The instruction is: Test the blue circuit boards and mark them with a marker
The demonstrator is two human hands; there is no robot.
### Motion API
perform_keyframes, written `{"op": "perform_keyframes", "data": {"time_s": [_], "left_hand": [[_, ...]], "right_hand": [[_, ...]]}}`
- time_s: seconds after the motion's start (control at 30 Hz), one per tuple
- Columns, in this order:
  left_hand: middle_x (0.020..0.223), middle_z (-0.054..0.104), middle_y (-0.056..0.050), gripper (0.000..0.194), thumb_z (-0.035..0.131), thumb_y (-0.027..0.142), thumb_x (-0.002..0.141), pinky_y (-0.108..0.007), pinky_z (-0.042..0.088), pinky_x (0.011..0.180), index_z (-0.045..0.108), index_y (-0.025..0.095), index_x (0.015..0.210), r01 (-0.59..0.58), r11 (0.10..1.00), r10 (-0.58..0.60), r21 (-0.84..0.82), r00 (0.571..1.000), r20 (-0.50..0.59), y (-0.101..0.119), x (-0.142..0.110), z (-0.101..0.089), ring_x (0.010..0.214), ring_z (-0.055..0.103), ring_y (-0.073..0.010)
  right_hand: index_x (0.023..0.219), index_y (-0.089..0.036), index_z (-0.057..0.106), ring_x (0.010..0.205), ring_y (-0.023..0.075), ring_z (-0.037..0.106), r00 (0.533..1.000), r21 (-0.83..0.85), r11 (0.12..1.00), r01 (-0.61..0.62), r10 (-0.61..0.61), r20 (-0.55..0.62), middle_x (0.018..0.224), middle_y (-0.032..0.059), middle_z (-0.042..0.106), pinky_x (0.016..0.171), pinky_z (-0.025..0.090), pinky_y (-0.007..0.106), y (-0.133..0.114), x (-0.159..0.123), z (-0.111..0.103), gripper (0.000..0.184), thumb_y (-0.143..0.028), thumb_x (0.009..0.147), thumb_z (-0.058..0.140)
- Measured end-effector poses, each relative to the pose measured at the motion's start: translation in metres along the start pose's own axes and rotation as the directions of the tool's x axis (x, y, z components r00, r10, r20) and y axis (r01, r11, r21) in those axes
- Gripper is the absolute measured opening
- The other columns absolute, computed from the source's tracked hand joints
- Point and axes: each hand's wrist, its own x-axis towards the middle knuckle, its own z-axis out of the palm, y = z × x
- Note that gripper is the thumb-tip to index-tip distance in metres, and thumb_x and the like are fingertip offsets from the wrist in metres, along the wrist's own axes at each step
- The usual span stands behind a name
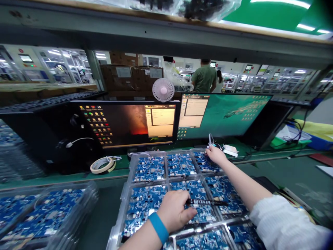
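My left hand (177,210), with a blue band on its wrist, is closed around a black marker pen (204,202) that points right over the tray's middle. Under it lies a clear plastic tray (126,189) divided into compartments, with blue circuit boards (181,164) in them. My right hand (216,155) reaches to the back right compartment, fingers pinched on the end of a white cable (210,139) just above a circuit board (201,161). The plug at the cable's end is hidden by my fingers.
Two monitors (125,123) (226,114) stand behind the tray, with a small fan (163,89) above them. A masking tape roll (103,165) lies to the left. Stacked trays of boards (49,215) stand at the front left. A shelf (156,34) crosses overhead. A person (204,77) stands beyond.
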Motion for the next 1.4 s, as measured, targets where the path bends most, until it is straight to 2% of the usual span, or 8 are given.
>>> {"op": "perform_keyframes", "data": {"time_s": [0.13,0.27,0.4,0.5,0.6,0.73,1.4], "left_hand": [[0.059,0.050,-0.003,0.077,-0.013,0.065,0.072,-0.025,0.032,0.049,0.048,0.018,0.070,-0.005,1.000,0.005,-0.006,1.000,-0.002,0.000,0.000,0.000,0.054,0.048,-0.0165],[0.060,0.050,-0.003,0.077,-0.013,0.065,0.071,-0.026,0.032,0.049,0.048,0.018,0.071,-0.011,1.000,0.011,-0.012,1.000,0.011,-0.001,0.000,0.002,0.055,0.049,-0.0172],[0.062,0.051,-0.003,0.077,-0.012,0.065,0.072,-0.026,0.032,0.050,0.049,0.018,0.073,-0.006,1.000,0.006,-0.011,1.000,0.023,-0.001,0.000,0.002,0.057,0.049,-0.0176],[0.062,0.050,-0.003,0.076,-0.012,0.065,0.072,-0.026,0.031,0.050,0.048,0.018,0.073,-0.008,1.000,0.008,-0.011,0.999,0.036,-0.002,0.000,0.002,0.056,0.049,-0.0169],[0.062,0.050,-0.002,0.075,-0.012,0.065,0.072,-0.025,0.031,0.050,0.047,0.018,0.071,-0.011,1.000,0.012,-0.013,0.999,0.042,-0.002,-0.001,0.001,0.056,0.048,-0.0165],[0.062,0.050,-0.002,0.075,-0.012,0.064,0.073,-0.025,0.031,0.051,0.047,0.018,0.072,-0.022,1.000,0.023,-0.021,0.999,0.039,-0.002,0.000,0.002,0.056,0.048,-0.0160],[0.062,0.049,-0.002,0.074,-0.012,0.064,0.073,-0.025,0.031,0.049,0.047,0.018,0.071,-0.036,0.999,0.037,-0.014,0.998,0.049,-0.002,0.001,0.002,0.055,0.047,-0.0156]], "right_hand": [[0.067,-0.016,0.051,0.063,0.0159,0.051,0.998,0.054,0.998,0.042,-0.040,-0.044,0.067,0.0054,0.057,0.053,0.030,0.023,-0.007,-0.003,-0.010,0.024,-0.034,0.078,0.038],[0.066,-0.018,0.049,0.063,0.0136,0.049,0.983,0.125,0.979,0.161,-0.148,-0.110,0.066,0.0026,0.056,0.053,0.029,0.022,-0.046,-0.012,-0.016,0.023,-0.036,0.077,0.040],[0.061,-0.018,0.049,0.061,0.0096,0.048,0.950,0.222,0.924,0.311,-0.295,-0.104,0.065,-0.0019,0.056,0.053,0.030,0.018,-0.095,-0.023,-0.002,0.021,-0.034,0.074,0.044],[0.058,-0.018,0.048,0.057,0.0090,0.047,0.941,0.277,0.899,0.338,-0.324,-0.097,0.059,-0.0029,0.054,0.051,0.030,0.018,-0.113,-0.026,0.018,0.021,-0.033,0.073,0.044],[0.057,-0.018,0.046,0.054,0.0094,0.046,0.946,0.308,0.894,0.324,-0.309,-0.099,0.056,-0.0031,0.051,0.048,0.029,0.019,-0.112,-0.024,0.035,0.023,-0.034,0.073,0.044],[0.057,-0.018,0.046,0.055,0.0096,0.046,0.948,0.322,0.892,0.317,-0.301,-0.099,0.056,-0.0033,0.051,0.049,0.029,0.019,-0.105,-0.020,0.045,0.024,-0.036,0.073,0.043],[0.058,-0.019,0.048,0.055,0.0100,0.047,0.961,0.303,0.912,0.276,-0.263,-0.086,0.058,-0.0030,0.053,0.048,0.028,0.019,-0.104,-0.015,0.051,0.025,-0.038,0.073,0.045]]}}
